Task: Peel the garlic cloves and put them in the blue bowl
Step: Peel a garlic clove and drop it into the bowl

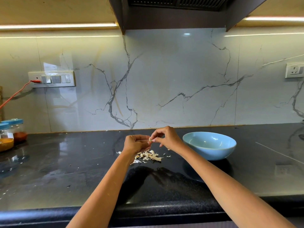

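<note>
Right hand [167,138]: raised above the counter, thumb and forefinger pinching a garlic clove [150,140]. Left hand [135,143]: fingers curled, holding the same clove from the other side. Clove: pale, small, held between both hands above the pile. Pile of garlic skins and cloves [148,156]: lay on the black countertop [82,170] directly beneath the hands; peeled and unpeeled pieces could not be told apart. Blue bowl [209,145]: stood on the countertop just right of the right hand; contents not discernible. Two blue-lidded spice jars [11,134]: far left, against the marble backsplash [164,79].
</note>
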